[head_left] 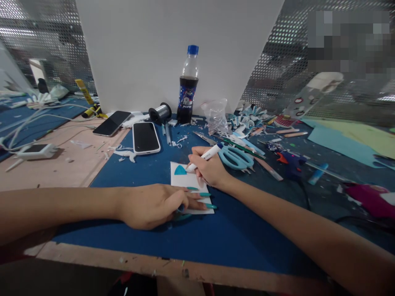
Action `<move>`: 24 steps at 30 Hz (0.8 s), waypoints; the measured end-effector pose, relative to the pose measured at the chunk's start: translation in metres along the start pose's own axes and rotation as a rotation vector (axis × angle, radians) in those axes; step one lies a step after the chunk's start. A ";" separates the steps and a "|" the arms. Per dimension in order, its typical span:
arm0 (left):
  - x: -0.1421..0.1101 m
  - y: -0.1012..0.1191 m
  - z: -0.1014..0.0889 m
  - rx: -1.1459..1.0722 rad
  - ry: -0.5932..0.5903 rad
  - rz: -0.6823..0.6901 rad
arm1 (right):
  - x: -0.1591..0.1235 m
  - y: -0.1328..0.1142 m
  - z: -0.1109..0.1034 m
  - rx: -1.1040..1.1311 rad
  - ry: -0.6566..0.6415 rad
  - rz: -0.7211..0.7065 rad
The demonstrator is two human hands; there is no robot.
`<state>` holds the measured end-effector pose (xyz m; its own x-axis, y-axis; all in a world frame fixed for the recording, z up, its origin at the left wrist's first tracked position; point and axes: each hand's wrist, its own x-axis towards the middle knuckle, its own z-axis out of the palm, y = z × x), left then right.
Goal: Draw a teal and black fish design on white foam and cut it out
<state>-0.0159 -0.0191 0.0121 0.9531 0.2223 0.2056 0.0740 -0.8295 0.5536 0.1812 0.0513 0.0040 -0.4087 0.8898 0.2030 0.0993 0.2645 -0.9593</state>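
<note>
A white marker pen point(206, 158) with a dark blue end is gripped in my right hand point(212, 170), its tip down on a small white piece of paper point(176, 181). On the paper's upper left lies a filled-in blue shape point(180, 170) with a curved edge, just left of the tip. My left hand point(157, 203) rests across the paper's lower part, its fingers stretched out flat. By its thumb a small dark blue thing shows, partly hidden, too small to name. Light blue scissors point(236, 158) lie beyond my right hand.
Behind the paper are a white-framed phone point(146, 138), a dark phone point(112, 123), a wire spool point(160, 112) and a Pepsi bottle point(187, 88). Paper scraps point(247, 117) pile up at back right. Pliers point(205, 138) and a glue gun point(291, 162) lie rightward.
</note>
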 end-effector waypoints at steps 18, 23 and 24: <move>-0.001 -0.002 0.001 0.010 -0.001 0.026 | -0.001 -0.001 -0.001 -0.012 -0.009 0.013; -0.001 -0.003 0.001 0.019 -0.001 0.042 | -0.001 0.001 -0.001 -0.017 0.009 0.008; -0.002 -0.003 0.001 0.021 0.000 0.042 | -0.001 0.001 -0.001 -0.020 0.007 0.007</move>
<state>-0.0173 -0.0173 0.0091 0.9556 0.1869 0.2279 0.0403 -0.8487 0.5274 0.1822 0.0513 0.0030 -0.4014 0.8942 0.1982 0.1197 0.2657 -0.9566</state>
